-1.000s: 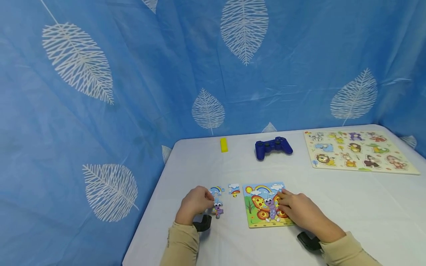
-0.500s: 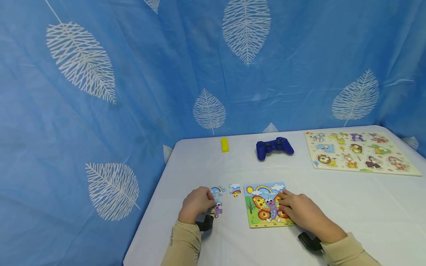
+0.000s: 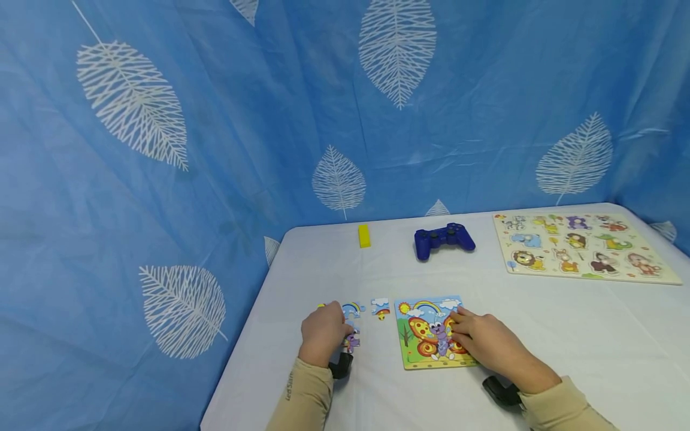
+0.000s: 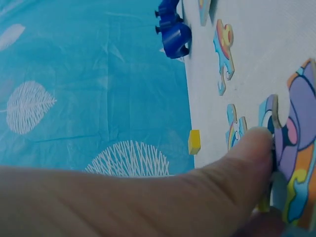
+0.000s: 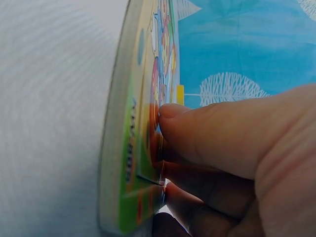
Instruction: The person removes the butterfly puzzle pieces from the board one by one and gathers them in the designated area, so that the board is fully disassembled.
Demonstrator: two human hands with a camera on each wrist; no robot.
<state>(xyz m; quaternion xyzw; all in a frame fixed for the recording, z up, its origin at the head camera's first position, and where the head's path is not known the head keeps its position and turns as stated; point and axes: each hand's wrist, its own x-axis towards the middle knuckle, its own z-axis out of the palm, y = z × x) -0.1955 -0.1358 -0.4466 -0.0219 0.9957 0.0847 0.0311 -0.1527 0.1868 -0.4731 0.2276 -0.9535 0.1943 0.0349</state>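
Note:
My left hand (image 3: pixel 322 332) is over the small jigsaw pieces left of the butterfly puzzle. In the left wrist view its thumb (image 4: pixel 254 140) presses the edge of a piece with a cartoon eye (image 4: pixel 269 111), fingers below, seemingly pinching it; the hand partly hides it. A purple-bodied piece (image 4: pixel 301 113) lies right beside it. Beyond the hand are a rainbow piece (image 3: pixel 351 309) and a cloud piece (image 3: pixel 380 307). My right hand (image 3: pixel 487 341) rests on the right side of the butterfly puzzle board (image 3: pixel 409 365), thumb and fingertips touching its face.
A yellow block (image 3: pixel 363 235) and a dark blue game controller (image 3: pixel 444 238) lie toward the back of the white-covered table (image 3: pixel 302 257). An animal peg puzzle board (image 3: pixel 587 246) is at the back right. A blue leaf-print curtain (image 3: pixel 259 149) hangs behind.
The left hand has shifted slightly right and turned over the pieces, covering more of the purple one. The right hand and the board have stayed in place.

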